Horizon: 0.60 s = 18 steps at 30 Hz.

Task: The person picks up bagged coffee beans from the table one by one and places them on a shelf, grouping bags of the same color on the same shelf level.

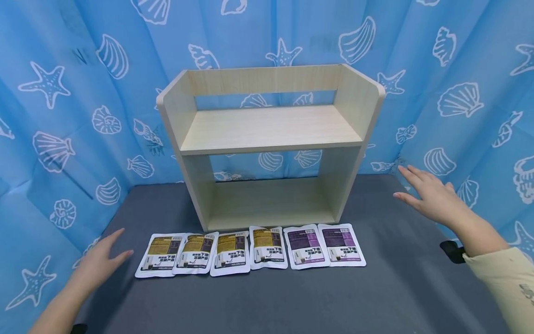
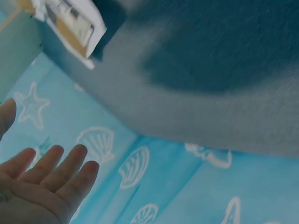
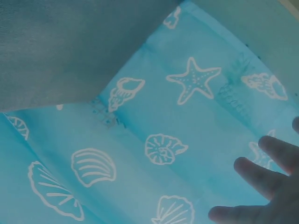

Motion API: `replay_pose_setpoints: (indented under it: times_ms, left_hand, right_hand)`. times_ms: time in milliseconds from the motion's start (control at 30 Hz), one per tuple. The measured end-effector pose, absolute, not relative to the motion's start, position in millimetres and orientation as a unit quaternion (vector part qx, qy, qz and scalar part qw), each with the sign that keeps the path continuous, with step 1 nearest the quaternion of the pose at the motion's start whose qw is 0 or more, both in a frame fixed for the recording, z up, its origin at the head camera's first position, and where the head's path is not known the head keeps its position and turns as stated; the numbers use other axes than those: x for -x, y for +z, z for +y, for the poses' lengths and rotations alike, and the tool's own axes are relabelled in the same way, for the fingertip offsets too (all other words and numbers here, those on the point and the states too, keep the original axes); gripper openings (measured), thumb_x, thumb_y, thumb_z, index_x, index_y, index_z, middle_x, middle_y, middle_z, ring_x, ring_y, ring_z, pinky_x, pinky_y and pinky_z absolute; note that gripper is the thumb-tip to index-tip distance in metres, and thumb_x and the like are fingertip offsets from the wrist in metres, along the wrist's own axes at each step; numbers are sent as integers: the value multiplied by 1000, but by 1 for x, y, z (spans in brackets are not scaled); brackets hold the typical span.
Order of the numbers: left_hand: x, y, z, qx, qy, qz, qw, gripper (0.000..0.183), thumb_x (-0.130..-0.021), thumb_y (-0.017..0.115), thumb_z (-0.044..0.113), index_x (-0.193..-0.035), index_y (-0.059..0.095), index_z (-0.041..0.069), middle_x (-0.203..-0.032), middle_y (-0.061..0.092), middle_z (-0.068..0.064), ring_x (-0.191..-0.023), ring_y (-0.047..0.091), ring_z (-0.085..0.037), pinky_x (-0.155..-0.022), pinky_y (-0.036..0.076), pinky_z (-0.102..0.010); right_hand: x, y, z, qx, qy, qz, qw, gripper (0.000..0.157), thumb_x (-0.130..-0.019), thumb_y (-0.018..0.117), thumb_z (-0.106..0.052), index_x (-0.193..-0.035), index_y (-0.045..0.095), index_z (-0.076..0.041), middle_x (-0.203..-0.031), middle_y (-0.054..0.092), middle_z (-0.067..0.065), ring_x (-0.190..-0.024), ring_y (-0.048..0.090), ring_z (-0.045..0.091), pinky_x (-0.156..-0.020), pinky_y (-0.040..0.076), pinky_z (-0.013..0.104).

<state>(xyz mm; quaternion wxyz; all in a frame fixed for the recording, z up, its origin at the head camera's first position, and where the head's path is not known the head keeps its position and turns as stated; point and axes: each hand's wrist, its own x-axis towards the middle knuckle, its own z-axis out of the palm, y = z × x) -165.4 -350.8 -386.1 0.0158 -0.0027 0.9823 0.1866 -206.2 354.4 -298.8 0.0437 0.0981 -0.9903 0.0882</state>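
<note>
Several flat white pouches lie in a row on the grey table, just before a pale wooden shelf (image 1: 271,127). Those on the left carry brown and gold labels, such as the leftmost pouch (image 1: 160,254); the two at the right end, including the outermost pouch (image 1: 342,245), have purple labels. My left hand (image 1: 97,263) hovers left of the row, fingers extended, holding nothing; the left wrist view shows its spread fingers (image 2: 70,172) and part of a pouch (image 2: 77,28). To the right of the shelf, my right hand (image 1: 435,195) is raised with straight fingers and holds nothing.
A blue curtain (image 1: 233,28) printed with white shells and starfish surrounds the table at the back and sides. The shelf has two open tiers, with gaps in its back. Grey tabletop (image 1: 267,301) stretches in front of the pouches.
</note>
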Motion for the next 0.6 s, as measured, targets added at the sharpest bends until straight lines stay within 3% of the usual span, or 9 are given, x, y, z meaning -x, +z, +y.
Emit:
replay_pose_setpoints:
  times_ms: [300, 433, 600]
  left_hand:
    - [164, -411, -352, 65, 275, 958, 45, 76, -95, 63, 31, -139, 28, -19, -137, 32, -44, -122, 36, -59, -93, 41, -63]
    - [168, -425, -356, 115, 366, 920, 83, 80, -97, 59, 34, -143, 21, -18, -142, 26, -42, -129, 28, -57, -99, 38, -61]
    - [177, -439, -358, 187, 467, 858, 106, 82, -97, 60, 31, -147, 13, -15, -145, 21, -42, -132, 28, -54, -100, 40, -58]
  right_hand:
    - [202, -287, 339, -116, 153, -972, 134, 71, -102, 52, -29, -153, 15, 3, -149, 22, 37, -132, 22, 57, -100, 20, 74]
    - [200, -279, 330, -105, 220, -958, 152, 69, -104, 49, -29, -155, 11, -2, -151, 19, 36, -136, 19, 56, -102, 19, 72]
    - [199, -266, 318, -91, 294, -933, 185, 65, -104, 48, -28, -156, 14, -8, -152, 25, 30, -133, 29, 53, -98, 27, 73]
